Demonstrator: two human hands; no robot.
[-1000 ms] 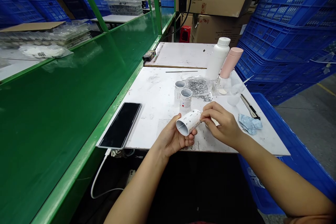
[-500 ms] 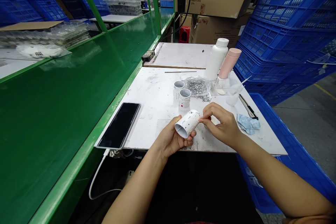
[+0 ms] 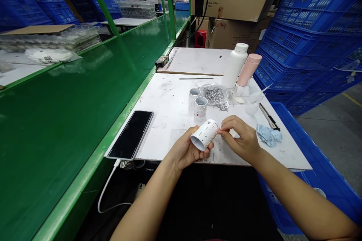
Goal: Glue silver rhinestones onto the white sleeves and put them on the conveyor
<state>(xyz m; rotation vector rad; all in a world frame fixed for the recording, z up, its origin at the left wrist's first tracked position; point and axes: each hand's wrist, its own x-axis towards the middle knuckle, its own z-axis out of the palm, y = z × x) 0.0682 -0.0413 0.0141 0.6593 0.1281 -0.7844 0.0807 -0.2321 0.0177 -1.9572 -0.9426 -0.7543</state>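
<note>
A white hollow cylinder (image 3: 206,132) with small slots and specks on its wall lies tilted in my left hand (image 3: 189,148), its open end toward me. The fingers of that hand wrap round it from below. My right hand (image 3: 239,137) is closed in a pinch at the cylinder's far right edge; whatever sits between thumb and finger is too small to make out. Beyond them two similar cylinders (image 3: 200,107) stand upright on the white table (image 3: 161,99). Next to these, a clear plastic bag (image 3: 214,93) holds many small metallic pieces, with some spilled in front.
A phone (image 3: 131,134) on a cable lies at the left edge, beside a green conveyor (image 3: 85,94). To the right are a white bottle (image 3: 236,64), a pink bottle (image 3: 249,69), a utility knife (image 3: 269,116) and a blue cloth (image 3: 269,134). Blue crates (image 3: 311,45) stack up beyond.
The view has shifted slightly. My left hand still holds the cylinder, and my right hand's pinch stays at its edge with the fingers a little changed in pose.
</note>
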